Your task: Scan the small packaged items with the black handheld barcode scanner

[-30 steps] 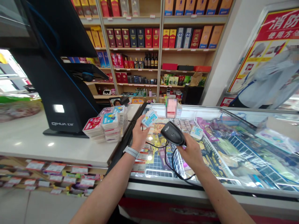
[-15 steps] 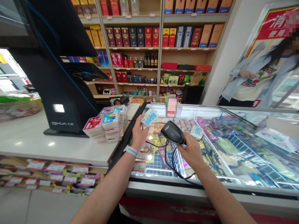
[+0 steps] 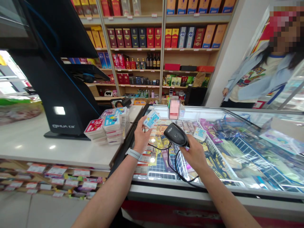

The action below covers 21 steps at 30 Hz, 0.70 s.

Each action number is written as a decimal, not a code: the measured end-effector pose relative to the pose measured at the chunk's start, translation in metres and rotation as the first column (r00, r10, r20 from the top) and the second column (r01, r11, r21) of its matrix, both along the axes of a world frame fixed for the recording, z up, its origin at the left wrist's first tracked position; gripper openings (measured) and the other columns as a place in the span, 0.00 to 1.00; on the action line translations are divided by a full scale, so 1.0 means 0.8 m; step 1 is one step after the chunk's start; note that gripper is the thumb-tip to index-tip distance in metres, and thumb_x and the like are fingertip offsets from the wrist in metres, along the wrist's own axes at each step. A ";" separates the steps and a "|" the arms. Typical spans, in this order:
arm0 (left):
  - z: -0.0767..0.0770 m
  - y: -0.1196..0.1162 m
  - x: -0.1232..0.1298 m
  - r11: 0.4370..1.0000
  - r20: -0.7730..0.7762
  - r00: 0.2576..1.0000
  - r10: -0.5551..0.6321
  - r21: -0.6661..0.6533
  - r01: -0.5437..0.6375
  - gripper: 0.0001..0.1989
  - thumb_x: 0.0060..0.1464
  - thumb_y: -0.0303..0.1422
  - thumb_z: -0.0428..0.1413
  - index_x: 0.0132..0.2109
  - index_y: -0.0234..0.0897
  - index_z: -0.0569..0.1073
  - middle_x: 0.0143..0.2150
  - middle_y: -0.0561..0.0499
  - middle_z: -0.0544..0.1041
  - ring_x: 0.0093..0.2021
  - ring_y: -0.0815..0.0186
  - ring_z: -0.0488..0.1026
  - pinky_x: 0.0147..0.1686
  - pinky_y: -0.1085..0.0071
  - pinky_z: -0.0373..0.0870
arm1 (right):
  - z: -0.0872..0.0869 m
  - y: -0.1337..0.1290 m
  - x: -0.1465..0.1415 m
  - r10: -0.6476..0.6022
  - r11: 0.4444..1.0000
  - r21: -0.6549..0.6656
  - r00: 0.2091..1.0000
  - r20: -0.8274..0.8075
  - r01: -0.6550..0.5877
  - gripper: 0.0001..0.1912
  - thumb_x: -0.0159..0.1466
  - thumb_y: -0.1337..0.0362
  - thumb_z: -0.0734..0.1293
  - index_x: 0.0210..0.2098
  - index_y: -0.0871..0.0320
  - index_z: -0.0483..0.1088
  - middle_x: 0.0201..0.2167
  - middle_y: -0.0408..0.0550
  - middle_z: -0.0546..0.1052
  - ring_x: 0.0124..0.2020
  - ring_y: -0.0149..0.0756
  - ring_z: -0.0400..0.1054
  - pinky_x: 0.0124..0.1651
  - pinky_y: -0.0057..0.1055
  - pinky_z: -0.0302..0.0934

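Left hand (image 3: 142,136) is pinching a small packaged card (image 3: 151,119) above the glass-topped freezer (image 3: 249,190); right-hand fingers are clamping a corded barcode scanner (image 3: 176,135) just beside it. Scanning appears in hand, next move calling for aiming at the card's barcode

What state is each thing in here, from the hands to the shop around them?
Left hand, holding up a packet
Blue-and-white packet, pinched in the left hand
Right hand, gripping a scanner
Barcode scanner, black, corded, held above the freezer
Scanner cable, slack, looping over the glass
Wristwatch, strapped on the left wrist
Stacked packets, piled on the counter
Freezer glass lid, closed
Person, standing beyond the freezer
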<state>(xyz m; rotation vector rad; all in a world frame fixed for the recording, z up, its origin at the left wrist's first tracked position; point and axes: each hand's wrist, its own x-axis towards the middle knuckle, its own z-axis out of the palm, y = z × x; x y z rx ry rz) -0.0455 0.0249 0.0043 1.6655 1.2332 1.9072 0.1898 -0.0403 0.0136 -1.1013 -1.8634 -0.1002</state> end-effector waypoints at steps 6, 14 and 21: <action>-0.005 0.006 -0.001 1.000 0.013 1.000 -0.005 -0.002 0.005 0.33 0.47 0.25 0.59 0.61 0.41 0.64 0.58 0.46 0.70 0.48 0.63 0.73 0.51 0.65 0.70 | -0.003 0.002 0.002 -0.027 0.999 -0.030 0.999 0.021 0.027 0.15 0.58 0.68 0.62 0.46 0.57 0.67 0.36 0.50 0.76 0.37 0.42 0.71 0.39 0.35 0.64; -0.006 0.007 0.000 1.000 0.015 1.000 0.003 0.006 -0.003 0.33 0.47 0.24 0.59 0.61 0.43 0.65 0.59 0.47 0.70 0.49 0.63 0.73 0.52 0.65 0.70 | -0.005 0.003 0.003 -0.033 0.998 -0.057 0.999 0.028 0.035 0.14 0.59 0.68 0.63 0.45 0.58 0.66 0.37 0.50 0.75 0.37 0.43 0.71 0.39 0.35 0.63; -0.011 0.012 -0.002 1.000 0.000 1.000 0.010 -0.005 -0.010 0.33 0.47 0.24 0.59 0.62 0.43 0.63 0.58 0.46 0.70 0.48 0.63 0.73 0.52 0.64 0.70 | -0.005 0.003 0.003 -0.031 0.998 -0.050 0.999 0.033 0.032 0.14 0.59 0.67 0.63 0.46 0.58 0.66 0.38 0.52 0.76 0.39 0.43 0.71 0.40 0.36 0.64</action>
